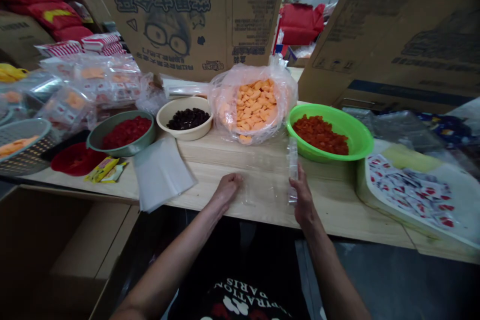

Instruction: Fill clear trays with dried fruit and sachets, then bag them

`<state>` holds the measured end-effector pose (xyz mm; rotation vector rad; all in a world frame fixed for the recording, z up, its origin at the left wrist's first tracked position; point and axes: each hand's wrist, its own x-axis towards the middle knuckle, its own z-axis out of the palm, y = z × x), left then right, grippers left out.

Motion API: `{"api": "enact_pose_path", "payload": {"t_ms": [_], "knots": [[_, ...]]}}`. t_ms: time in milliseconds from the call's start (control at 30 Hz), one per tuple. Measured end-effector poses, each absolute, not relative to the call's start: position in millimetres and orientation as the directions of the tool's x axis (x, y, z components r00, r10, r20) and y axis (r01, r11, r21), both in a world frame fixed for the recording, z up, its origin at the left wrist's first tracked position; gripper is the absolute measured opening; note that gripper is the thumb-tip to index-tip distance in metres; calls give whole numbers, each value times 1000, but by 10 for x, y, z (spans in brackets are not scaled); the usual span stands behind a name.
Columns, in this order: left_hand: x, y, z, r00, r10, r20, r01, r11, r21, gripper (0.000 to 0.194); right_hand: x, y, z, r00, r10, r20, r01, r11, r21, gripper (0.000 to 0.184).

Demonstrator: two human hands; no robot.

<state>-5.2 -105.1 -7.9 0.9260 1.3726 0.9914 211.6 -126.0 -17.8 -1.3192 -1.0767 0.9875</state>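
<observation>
My right hand (303, 196) grips a clear plastic tray (292, 170) by its side, the fingers on its edge and the tray standing on the tabletop. Transparent plastic (262, 175) spreads between my hands, faint against the wood, so its full outline is hard to make out. My left hand (228, 189) is closed at the left end of this plastic; what its fingers hold is hidden. Just beyond stands a clear bag (221, 85) of orange candy pieces (257, 102). A green bowl (362, 145) of red-orange pieces (320, 134) is nearest my right hand.
Left of the bag are a cream bowl (163, 122) of dark pieces, a grey-green bowl (140, 150) of red pieces, flat clear bags (159, 172) and yellow packets (102, 169). A white tub (365, 187) of sachets stands right. Cardboard boxes (247, 15) rise behind.
</observation>
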Motion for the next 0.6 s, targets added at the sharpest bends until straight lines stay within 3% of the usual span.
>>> {"api": "enact_pose_path", "payload": {"t_ms": [67, 133, 167, 233, 333, 433, 600], "knots": [[-162, -1034, -98, -116, 958, -262, 155, 278, 948, 34, 2253, -1279, -167, 206, 969, 133, 277, 73, -958, 80], [-186, -1087, 5, -168, 978, -122, 222, 158, 962, 23, 2224, -1350, -102, 143, 976, 162, 356, 102, -929, 83], [-164, -1135, 94, -148, 985, -86, 170, 111, 979, 20, 2148, -1397, -53, 96, 982, 165, 345, 123, -931, 84], [-72, -1254, 300, 6, 992, -128, -136, 127, 983, 31, 1916, -1497, 59, -17, 987, 157, 239, 156, -958, 86], [90, -1393, 537, 245, 942, -229, -540, 329, 775, 42, 1546, -1620, 195, -151, 982, 115, -31, 111, -993, 83], [155, -1419, 585, 243, 924, -294, -655, 380, 653, 44, 1354, -1686, 238, -180, 982, 54, -233, 11, -972, 74], [109, -1403, 515, 225, 933, -281, -621, 359, 696, 46, 1319, -1720, 229, -190, 982, 1, -323, -62, -945, 68]]}}
